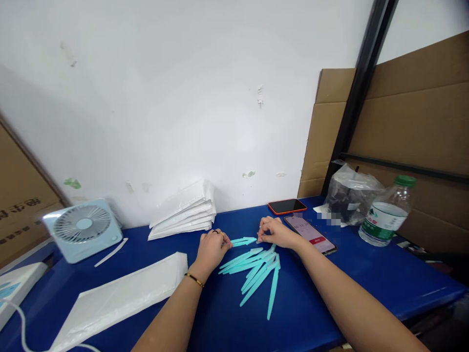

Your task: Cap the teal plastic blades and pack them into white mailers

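The left hand [213, 249] pinches slim turquoise plastic sticks [249, 240] lying crosswise, their free ends towards the nearby right hand [275, 231], whose grip I cannot tell.

Turquoise tools [253, 271] (fanned out) between both hands [211, 248]

I'm working in what is looking like a packing workspace: cardboard sheets [328, 132], stacked white mailers [185, 212] and a metal upright [357, 93] are surrounding my blue counter [293, 303].
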The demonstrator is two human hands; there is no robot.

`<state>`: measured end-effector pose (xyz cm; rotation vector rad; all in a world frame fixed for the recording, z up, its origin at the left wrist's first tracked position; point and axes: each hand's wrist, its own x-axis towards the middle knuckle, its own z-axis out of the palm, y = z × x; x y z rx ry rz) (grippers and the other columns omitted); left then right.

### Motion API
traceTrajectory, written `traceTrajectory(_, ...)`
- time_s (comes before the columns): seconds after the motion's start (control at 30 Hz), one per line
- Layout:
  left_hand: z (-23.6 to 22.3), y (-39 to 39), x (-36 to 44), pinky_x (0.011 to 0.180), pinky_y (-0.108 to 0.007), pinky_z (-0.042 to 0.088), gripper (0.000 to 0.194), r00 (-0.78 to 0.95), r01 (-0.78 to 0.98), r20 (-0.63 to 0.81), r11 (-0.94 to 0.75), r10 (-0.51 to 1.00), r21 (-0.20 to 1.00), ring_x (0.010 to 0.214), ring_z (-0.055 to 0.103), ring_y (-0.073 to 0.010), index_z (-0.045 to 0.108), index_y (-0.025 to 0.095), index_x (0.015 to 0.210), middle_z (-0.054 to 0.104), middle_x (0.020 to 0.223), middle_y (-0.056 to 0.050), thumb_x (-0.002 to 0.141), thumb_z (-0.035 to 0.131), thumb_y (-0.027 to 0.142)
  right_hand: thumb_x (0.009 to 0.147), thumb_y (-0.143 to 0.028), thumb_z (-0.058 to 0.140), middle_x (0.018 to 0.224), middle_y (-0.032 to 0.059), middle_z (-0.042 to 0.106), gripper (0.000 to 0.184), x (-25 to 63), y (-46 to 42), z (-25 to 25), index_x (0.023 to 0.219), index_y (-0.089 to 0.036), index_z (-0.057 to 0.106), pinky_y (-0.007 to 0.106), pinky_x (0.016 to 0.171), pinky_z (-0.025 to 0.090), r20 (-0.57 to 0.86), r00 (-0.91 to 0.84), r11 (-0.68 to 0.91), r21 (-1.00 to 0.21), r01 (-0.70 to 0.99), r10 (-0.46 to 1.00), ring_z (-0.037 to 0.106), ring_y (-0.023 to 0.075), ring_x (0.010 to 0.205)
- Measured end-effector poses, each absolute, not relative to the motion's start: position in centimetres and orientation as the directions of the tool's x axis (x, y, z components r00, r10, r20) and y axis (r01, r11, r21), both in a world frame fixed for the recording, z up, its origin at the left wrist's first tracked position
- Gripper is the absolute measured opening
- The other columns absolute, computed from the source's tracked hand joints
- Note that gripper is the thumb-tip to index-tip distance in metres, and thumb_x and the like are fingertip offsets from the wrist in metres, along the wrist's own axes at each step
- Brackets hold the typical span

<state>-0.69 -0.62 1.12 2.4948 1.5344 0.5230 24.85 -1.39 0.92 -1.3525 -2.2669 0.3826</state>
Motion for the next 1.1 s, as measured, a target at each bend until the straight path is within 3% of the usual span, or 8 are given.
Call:
traceTrajectory(0.13, 1.8, -0.7, -1.3, 0.075, -0.032, 0.031, 0.015, 0.383, 0.822, 0.216, -0.438, 0.898, 0.364, 0.089, 0.054, -0.0184, 0.065, 0.026, 0.081, 0.062, 0.087, 0.0, 0.074, 0.059, 0.038, 0.074, -0.04, 0.064, 0.087, 0.0024, 0.057, 0.017, 25.3, -1.4, 1.2, 0.074, -0.024, 0.07, 0.033, 0.081, 0.028, 0.263, -0.341, 0.428, -0.458, 0.779, 0.903, 0.051, 0.0189, 0.088)
traceTrajectory(0.27, 1.8, -1.5, -0.7, 0.074, -0.029, 0.033, 0.022, 0.482, 0.776, 0.151, -0.5, 0.863, 0.384, 0.084, 0.055, -0.0177, 0.066, 0.026, 0.077, 0.062, 0.084, 0.001, 0.07, 0.06, 0.046, 0.073, -0.045, 0.063, 0.088, 0.0026, 0.056, 0.023, 24.4, -2.0, 1.6, 0.075, -0.024, 0.07, 0.034, 0.083, 0.027, 0.19, -0.448, 0.482, -0.461, 0.745, 0.874, 0.049, 0.0198, 0.09)
traceTrajectory(0.47, 1.1, -1.9, -0.1, 0.064, -0.024, 0.033, 0.02, 0.542, 0.745, 0.029, -0.497, 0.84, 0.446, 0.066, 0.055, -0.013, 0.065, 0.022, 0.07, 0.063, 0.072, 0.002, 0.073, 0.056, 0.039, 0.071, -0.043, 0.065, 0.088, 0.0023, 0.056, 0.02, 23.5, -2.3, 1.4, 0.076, -0.024, 0.07, 0.034, 0.083, 0.027, 0.101, -0.504, 0.489, -0.462, 0.74, 0.858, 0.048, 0.0211, 0.092)
traceTrajectory(0.67, 1.0, -1.8, -0.2, 0.059, -0.022, 0.033, 0.022, 0.557, 0.715, 0.037, -0.502, 0.829, 0.486, 0.064, 0.054, -0.012, 0.064, 0.023, 0.075, 0.064, 0.07, 0.003, 0.074, 0.055, 0.043, 0.07, -0.039, 0.068, 0.089, 0.0024, 0.054, 0.017, 23.6, -2.6, 1.6, 0.075, -0.022, 0.068, 0.033, 0.081, 0.027, 0.09, -0.507, 0.488, -0.457, 0.743, 0.857, 0.048, 0.02, 0.091)
traceTrajectory(0.97, 1.3, -2.0, 0.2, 0.058, -0.023, 0.032, 0.024, 0.544, 0.732, 0.088, -0.523, 0.834, 0.435, 0.066, 0.053, -0.0121, 0.066, 0.024, 0.077, 0.063, 0.072, 0.002, 0.078, 0.05, 0.043, 0.075, -0.036, 0.065, 0.093, 0.0011, 0.052, 0.015, 22.8, -2.9, 2.3, 0.077, -0.022, 0.064, 0.033, 0.084, 0.026, 0.219, -0.482, 0.526, -0.443, 0.726, 0.849, 0.046, 0.018, 0.093)
traceTrajectory(1.1, 1.8, -1.8, 0.0, 0.067, -0.025, 0.033, 0.021, 0.486, 0.802, 0.114, -0.494, 0.866, 0.336, 0.073, 0.054, -0.0135, 0.066, 0.024, 0.075, 0.063, 0.077, 0.001, 0.079, 0.05, 0.037, 0.075, -0.033, 0.066, 0.092, 0.001, 0.052, 0.012, 24.1, -2.3, 1.9, 0.074, -0.021, 0.065, 0.033, 0.084, 0.026, 0.234, -0.426, 0.485, -0.401, 0.777, 0.874, 0.047, 0.0175, 0.092)
